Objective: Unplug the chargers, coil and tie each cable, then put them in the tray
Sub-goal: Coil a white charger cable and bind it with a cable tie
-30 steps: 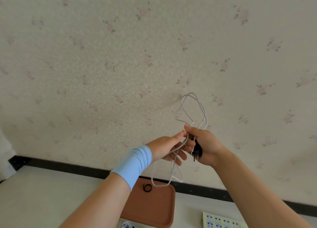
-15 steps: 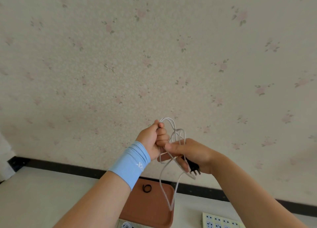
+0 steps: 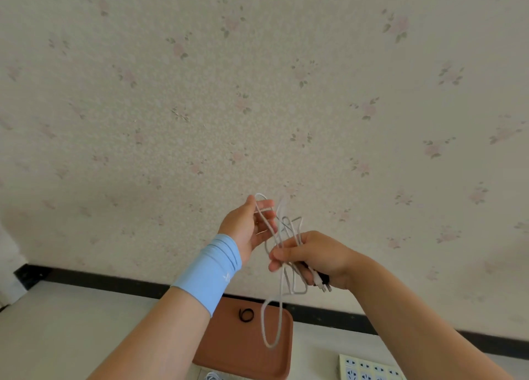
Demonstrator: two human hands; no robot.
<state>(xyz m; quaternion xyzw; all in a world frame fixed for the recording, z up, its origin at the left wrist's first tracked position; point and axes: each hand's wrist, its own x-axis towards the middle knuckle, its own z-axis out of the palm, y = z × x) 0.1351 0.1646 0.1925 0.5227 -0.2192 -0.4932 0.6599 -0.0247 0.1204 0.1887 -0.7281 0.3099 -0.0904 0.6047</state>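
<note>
Floral wallpaper (image 3: 257,93) behind, power strip (image 3: 369,369) cut off, plug (image 3: 322,281) half-hidden in right hand (image 3: 317,255)

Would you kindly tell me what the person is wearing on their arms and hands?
A light blue stretch wristband with a small white logo covers the left wrist. The left hand and right hand are ungloved, both forearms sleeveless.

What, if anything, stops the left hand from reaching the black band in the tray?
Probably yes: the black band lies uncovered in the tray, below the left hand. But the cable drapes its fingers and would likely drag along.
</note>
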